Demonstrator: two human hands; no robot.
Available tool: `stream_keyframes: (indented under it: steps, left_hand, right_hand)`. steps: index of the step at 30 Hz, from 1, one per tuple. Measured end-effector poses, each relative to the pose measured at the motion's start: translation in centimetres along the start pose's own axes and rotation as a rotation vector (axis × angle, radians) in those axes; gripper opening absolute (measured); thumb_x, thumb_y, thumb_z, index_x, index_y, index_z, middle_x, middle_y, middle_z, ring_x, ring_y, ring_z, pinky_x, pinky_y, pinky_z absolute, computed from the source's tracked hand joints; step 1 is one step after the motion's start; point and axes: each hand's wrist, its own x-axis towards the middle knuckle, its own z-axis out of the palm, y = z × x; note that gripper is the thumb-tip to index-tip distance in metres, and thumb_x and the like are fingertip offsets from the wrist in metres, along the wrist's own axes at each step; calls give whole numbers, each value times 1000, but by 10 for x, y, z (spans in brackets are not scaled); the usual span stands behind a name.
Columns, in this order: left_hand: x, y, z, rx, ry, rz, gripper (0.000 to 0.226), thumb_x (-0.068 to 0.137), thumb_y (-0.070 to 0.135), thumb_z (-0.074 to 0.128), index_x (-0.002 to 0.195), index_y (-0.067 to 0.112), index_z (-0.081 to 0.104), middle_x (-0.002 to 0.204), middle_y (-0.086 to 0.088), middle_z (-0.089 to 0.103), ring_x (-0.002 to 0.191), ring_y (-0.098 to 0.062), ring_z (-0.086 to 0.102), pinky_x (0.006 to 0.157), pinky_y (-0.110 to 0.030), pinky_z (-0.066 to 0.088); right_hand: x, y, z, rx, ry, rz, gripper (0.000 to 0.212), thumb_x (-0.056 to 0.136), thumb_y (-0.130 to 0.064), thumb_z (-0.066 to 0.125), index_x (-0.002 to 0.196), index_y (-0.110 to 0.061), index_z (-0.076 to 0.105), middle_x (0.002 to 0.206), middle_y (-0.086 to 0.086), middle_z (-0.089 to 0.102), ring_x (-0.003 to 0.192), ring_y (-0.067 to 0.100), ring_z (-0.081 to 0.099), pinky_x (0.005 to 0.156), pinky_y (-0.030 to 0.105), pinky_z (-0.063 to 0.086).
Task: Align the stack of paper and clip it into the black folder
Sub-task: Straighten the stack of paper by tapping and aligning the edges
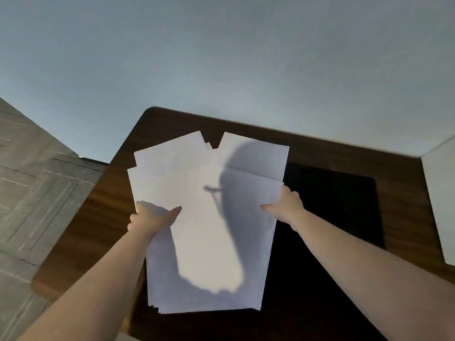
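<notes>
A loose stack of white paper (209,232) is held above the brown wooden table (98,217), its sheets fanned out of line at the top. My left hand (152,217) grips the stack's left edge, thumb on top. My right hand (285,205) grips its right edge. The black folder (332,212) lies flat on the table to the right, partly hidden under the paper and my right forearm. No clip can be made out on it.
A grey wall rises behind the table. Grey patterned floor (37,180) shows at the left, beyond the table's rounded corner. A white panel (440,198) stands at the far right edge.
</notes>
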Motion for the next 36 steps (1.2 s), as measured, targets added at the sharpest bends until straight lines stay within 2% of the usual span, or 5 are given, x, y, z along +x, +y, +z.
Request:
stream_keyframes:
  steps: [6,12,29,32,36]
  left_hand:
    - [8,1,6,-327,97,18,113,48,65,81,134,8,35,132,-19,49,119,-38,53,91,-51,51]
    - [-1,18,16,-634,-130,283,82,67,46,81,134,12,48,122,3,63,112,-21,60,91,-36,50]
    - [-5,47,32,-887,-387,238,33,87,1,64,120,3,62,108,-9,72,97,-29,64,90,-36,51]
    - [-16,56,12,-925,-426,350,30,89,4,63,119,2,64,118,-14,70,110,-34,66,99,-45,50]
    - [-28,71,-17,-965,-460,480,35,88,6,63,123,-1,62,124,-19,67,116,-37,63,104,-51,45]
  right_hand:
    - [10,-4,15,147,-4,-56,69,75,-26,74,133,-10,40,130,17,40,114,35,51,93,44,50]
    - [22,-17,23,97,26,-185,53,80,-20,68,124,-3,43,125,17,46,94,27,50,72,36,46]
    - [36,-14,5,274,-58,-236,78,76,-28,74,142,-11,36,141,10,46,130,31,45,105,44,43]
    - [33,-17,-6,562,-143,-203,101,71,-29,81,150,-14,21,151,6,37,138,25,38,110,41,37]
    - [29,-32,-32,959,-228,-229,71,70,-9,81,131,-18,45,124,8,63,115,26,60,98,42,49]
